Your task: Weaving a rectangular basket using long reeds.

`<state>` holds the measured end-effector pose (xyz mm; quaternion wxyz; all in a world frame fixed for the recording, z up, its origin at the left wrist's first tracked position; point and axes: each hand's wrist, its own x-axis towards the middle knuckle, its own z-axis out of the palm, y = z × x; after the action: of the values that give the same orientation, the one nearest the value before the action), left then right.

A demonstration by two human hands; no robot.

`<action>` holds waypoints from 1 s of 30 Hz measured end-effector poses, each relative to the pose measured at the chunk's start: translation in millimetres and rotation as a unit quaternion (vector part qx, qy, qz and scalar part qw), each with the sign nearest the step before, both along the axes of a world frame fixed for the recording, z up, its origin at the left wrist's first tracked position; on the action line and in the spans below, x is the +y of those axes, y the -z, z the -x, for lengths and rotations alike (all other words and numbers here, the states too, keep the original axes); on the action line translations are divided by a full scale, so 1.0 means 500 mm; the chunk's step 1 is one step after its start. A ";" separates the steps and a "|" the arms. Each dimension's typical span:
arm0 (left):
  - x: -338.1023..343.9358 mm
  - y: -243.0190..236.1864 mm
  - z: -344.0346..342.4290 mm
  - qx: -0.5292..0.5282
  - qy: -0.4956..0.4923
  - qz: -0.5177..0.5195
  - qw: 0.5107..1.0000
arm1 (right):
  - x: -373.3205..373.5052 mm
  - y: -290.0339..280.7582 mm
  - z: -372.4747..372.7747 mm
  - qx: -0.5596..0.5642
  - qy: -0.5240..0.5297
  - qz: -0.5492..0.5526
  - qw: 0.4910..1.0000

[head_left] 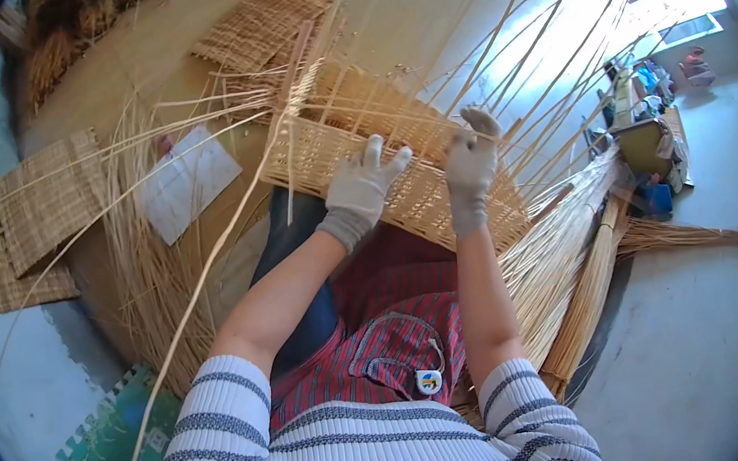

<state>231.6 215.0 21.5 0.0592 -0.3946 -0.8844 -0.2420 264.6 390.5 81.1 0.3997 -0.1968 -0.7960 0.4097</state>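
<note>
A half-woven rectangular wicker basket [313, 150] rests across my lap, with long unwoven stakes standing up and fanning away from its far side. My left hand [361, 183], in a pale glove, lies against the near wall by the upper edge, thumb and forefinger spread apart. My right hand [471, 163], also gloved, is closed at the right part of the same edge, its fingers bent round a thin weaving strand [415, 117] that runs along the top of the weave. At the basket's left corner, a bunch of loose strands [233, 100] spreads out leftward. The right fingertips are partly hidden.
Woven mats [52, 200] lie at the left, another mat [266, 27] beyond the basket. A white sheet [193, 183] sits on loose straw [147, 258]. Bundles of long strands [588, 286] lie at my right, near a cluttered table [644, 146]. Green foam matting [119, 445] is at lower left.
</note>
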 end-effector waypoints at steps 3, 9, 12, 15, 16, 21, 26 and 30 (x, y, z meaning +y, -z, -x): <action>-0.027 -0.016 -0.012 -0.071 0.036 -0.083 0.993 | -0.025 0.106 -0.095 -0.169 -0.099 0.040 0.980; -0.348 0.040 -0.086 -0.066 -0.106 -0.245 0.961 | -0.115 0.067 -0.262 -0.179 -0.030 0.112 0.977; -0.594 0.234 -0.213 -0.305 -0.357 -0.018 0.883 | -0.232 0.118 -0.323 -0.299 -0.193 -0.032 0.934; -0.740 0.370 -0.345 -0.512 -0.294 0.080 0.803 | -0.295 0.098 -0.398 -0.436 -0.240 -0.103 0.862; -0.770 0.398 -0.385 -0.520 -0.296 0.080 0.797 | -0.309 0.080 -0.428 -0.471 -0.240 -0.111 0.842; -0.803 0.460 -0.435 -0.513 -0.384 0.122 0.758 | -0.308 0.051 -0.590 -0.451 -0.185 -0.216 0.846; -0.770 0.481 -0.370 -0.388 -0.471 0.071 0.789 | -0.296 0.039 -0.689 -0.455 -0.126 -0.203 0.858; -0.820 0.518 -0.335 -0.385 -0.441 0.236 0.775 | -0.334 0.023 -0.659 -0.453 -0.169 -0.168 0.859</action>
<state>399.0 -195.1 -237.5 -0.2807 0.1635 -0.9400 -0.1041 593.9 223.8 69.9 -0.0529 -0.1530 -0.9671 0.1964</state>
